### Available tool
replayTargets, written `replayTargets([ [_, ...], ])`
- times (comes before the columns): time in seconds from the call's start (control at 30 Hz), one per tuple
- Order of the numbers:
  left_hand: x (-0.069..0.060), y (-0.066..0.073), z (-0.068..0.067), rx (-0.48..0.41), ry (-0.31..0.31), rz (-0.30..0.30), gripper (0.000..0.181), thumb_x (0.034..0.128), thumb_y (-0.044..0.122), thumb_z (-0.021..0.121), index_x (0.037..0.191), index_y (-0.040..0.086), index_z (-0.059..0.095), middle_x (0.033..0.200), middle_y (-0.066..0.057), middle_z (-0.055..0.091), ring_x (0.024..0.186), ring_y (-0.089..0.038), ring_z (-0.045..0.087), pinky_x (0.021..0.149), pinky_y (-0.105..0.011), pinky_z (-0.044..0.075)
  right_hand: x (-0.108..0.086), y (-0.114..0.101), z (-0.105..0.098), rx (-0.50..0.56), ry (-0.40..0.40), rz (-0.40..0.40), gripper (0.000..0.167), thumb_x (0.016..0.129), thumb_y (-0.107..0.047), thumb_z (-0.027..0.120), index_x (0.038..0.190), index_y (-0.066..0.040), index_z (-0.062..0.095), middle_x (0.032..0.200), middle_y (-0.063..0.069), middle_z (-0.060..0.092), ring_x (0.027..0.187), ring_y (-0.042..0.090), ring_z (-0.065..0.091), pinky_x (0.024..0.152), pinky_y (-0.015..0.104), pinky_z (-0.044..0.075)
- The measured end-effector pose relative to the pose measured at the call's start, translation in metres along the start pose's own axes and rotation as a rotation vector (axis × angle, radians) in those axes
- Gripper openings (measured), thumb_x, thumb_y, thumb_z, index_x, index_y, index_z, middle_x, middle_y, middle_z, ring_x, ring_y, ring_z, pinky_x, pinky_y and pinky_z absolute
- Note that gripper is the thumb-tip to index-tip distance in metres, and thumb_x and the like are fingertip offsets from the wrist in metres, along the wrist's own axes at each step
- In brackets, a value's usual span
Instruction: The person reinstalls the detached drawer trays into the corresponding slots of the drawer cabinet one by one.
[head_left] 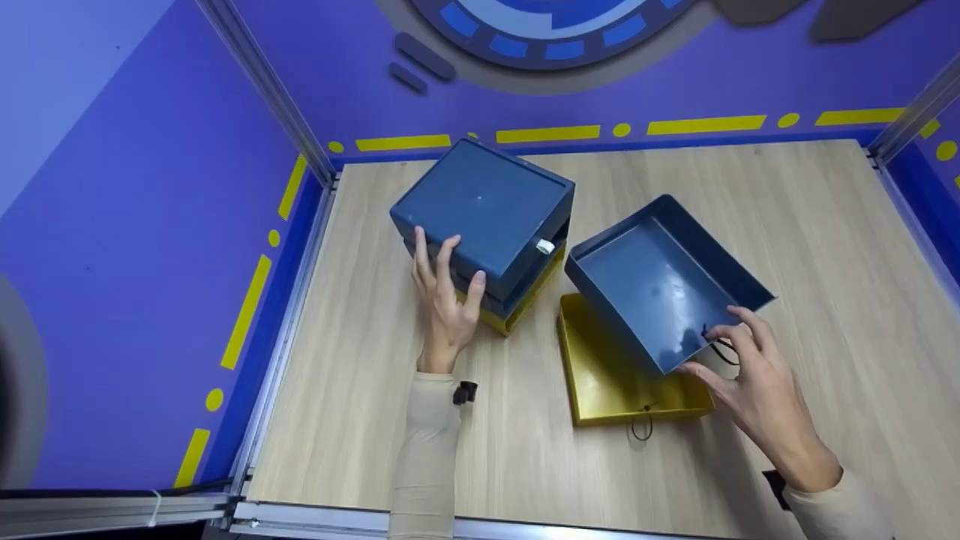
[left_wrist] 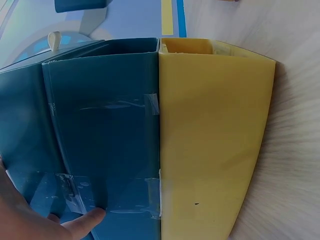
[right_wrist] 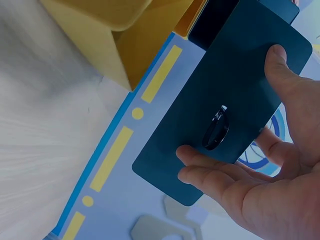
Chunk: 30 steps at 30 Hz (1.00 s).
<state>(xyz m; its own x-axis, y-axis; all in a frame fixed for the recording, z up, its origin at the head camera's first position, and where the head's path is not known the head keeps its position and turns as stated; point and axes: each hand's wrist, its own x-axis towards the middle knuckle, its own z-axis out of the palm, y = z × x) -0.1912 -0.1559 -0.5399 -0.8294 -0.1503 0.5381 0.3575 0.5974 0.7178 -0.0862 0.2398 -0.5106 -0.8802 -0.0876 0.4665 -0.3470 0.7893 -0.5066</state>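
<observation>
Left hand (head_left: 448, 319): fingers spread well apart and mostly straight, not closed round anything. The head view puts their tips against the near side and top edge of the upper blue unit (head_left: 480, 202) of a stack. The left wrist view shows one digit extended onto the side of the lower blue unit (left_wrist: 105, 135), close to strips of clear tape (left_wrist: 72, 192) across the seam. The yellow unit (left_wrist: 210, 130) forms the bottom of the stack. Open ends show on the lower blue and yellow units; a white tab (head_left: 545, 246) projects from the upper one.

Right hand (head_left: 769, 401): pinches the front wall of the blue drawer (head_left: 645, 285). Thumb and two fingertips lie on the outer face, thumb set wide of the fingers; other fingers bend over the rim. The black loop (right_wrist: 216, 128) sits between thumb and fingers, not gripped.

Position: blue drawer is right of the stack, open side up, overlapping the yellow drawer (head_left: 600, 390) in the head view; cannot tell whether the two touch. Yellow drawer rests on the wooden table (head_left: 330, 427), its dark loop (head_left: 642, 429) facing the person.
</observation>
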Motion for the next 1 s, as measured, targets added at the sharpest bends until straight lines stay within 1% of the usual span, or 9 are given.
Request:
replayTargets([
  [0.03,0.0,0.0,0.0,0.001,0.002,0.0,0.07,0.1046,0.067,0.045,0.155,0.019,0.049,0.178,-0.022,0.006,0.163,-0.042,0.015,0.125,-0.07,0.019,0.001,0.0,0.001,0.004,-0.004,-0.006,0.057,0.066,-0.005,0.101,0.111,0.0,0.068,0.147,0.028,0.057,0.068,0.023,0.055,0.06,0.017,0.041],
  [0.17,-0.001,0.0,0.002,0.0,0.005,0.002,0.07,0.1044,0.067,0.045,0.155,0.019,0.049,0.178,-0.022,0.006,0.162,-0.043,0.015,0.124,-0.071,0.02,0.003,0.0,0.007,0.002,-0.026,-0.023,0.056,0.067,-0.006,0.101,0.112,-0.001,0.067,0.147,0.027,0.057,0.062,0.014,0.048,0.055,0.017,0.038],
  [0.37,0.001,0.001,0.003,-0.017,0.005,0.003,0.068,0.104,0.066,0.047,0.154,0.02,0.049,0.179,-0.021,0.006,0.163,-0.041,0.014,0.125,-0.071,0.019,0.008,0.002,0.017,0.005,-0.064,-0.054,0.056,0.066,-0.009,0.101,0.11,-0.004,0.066,0.146,0.027,0.057,0.056,0.01,0.045,0.056,0.014,0.042],
  [0.43,0.001,0.001,0.003,-0.02,0.006,0.006,0.069,0.104,0.067,0.046,0.154,0.02,0.049,0.179,-0.021,0.006,0.163,-0.041,0.014,0.125,-0.07,0.019,0.008,0.002,0.021,0.005,-0.072,-0.067,0.056,0.067,-0.008,0.101,0.11,-0.004,0.066,0.145,0.028,0.057,0.06,0.015,0.054,0.059,0.014,0.045],
  [0.5,0.001,0.001,0.003,-0.019,0.01,0.011,0.07,0.1038,0.068,0.046,0.154,0.02,0.05,0.178,-0.021,0.007,0.162,-0.041,0.015,0.125,-0.07,0.019,0.008,0.002,0.025,0.008,-0.079,-0.081,0.056,0.067,-0.008,0.101,0.109,-0.004,0.066,0.145,0.028,0.057,0.071,0.025,0.065,0.065,0.015,0.051],
  [0.6,0.0,0.0,0.002,-0.016,0.017,0.016,0.07,0.1037,0.069,0.046,0.153,0.019,0.05,0.178,-0.022,0.007,0.162,-0.041,0.015,0.125,-0.07,0.019,0.007,0.001,0.031,0.009,-0.089,-0.102,0.055,0.066,-0.008,0.101,0.109,-0.003,0.066,0.143,0.029,0.058,0.091,0.039,0.074,0.073,0.027,0.059],
  [0.7,0.0,-0.001,0.002,-0.013,0.02,0.017,0.071,0.1036,0.069,0.045,0.153,0.019,0.05,0.178,-0.023,0.008,0.162,-0.042,0.016,0.126,-0.069,0.019,0.006,-0.001,0.036,0.022,-0.102,-0.12,0.055,0.066,-0.008,0.101,0.109,-0.003,0.067,0.143,0.03,0.058,0.099,0.044,0.075,0.076,0.042,0.06],
  [0.8,0.0,0.0,0.002,-0.01,0.017,0.012,0.071,0.1033,0.07,0.045,0.153,0.019,0.05,0.178,-0.022,0.008,0.162,-0.042,0.016,0.126,-0.069,0.019,0.005,-0.003,0.041,0.036,-0.108,-0.147,0.056,0.065,-0.008,0.101,0.108,-0.002,0.066,0.141,0.031,0.059,0.103,0.047,0.074,0.075,0.049,0.061],
  [1.0,-0.001,0.001,0.002,-0.026,0.016,0.003,0.071,0.1034,0.068,0.047,0.153,0.018,0.05,0.178,-0.022,0.008,0.162,-0.042,0.015,0.126,-0.071,0.017,0.005,-0.004,0.05,0.041,-0.105,-0.236,0.059,0.063,-0.012,0.102,0.109,-0.003,0.066,0.138,0.032,0.061,0.098,0.042,0.074,0.066,0.043,0.061],
])
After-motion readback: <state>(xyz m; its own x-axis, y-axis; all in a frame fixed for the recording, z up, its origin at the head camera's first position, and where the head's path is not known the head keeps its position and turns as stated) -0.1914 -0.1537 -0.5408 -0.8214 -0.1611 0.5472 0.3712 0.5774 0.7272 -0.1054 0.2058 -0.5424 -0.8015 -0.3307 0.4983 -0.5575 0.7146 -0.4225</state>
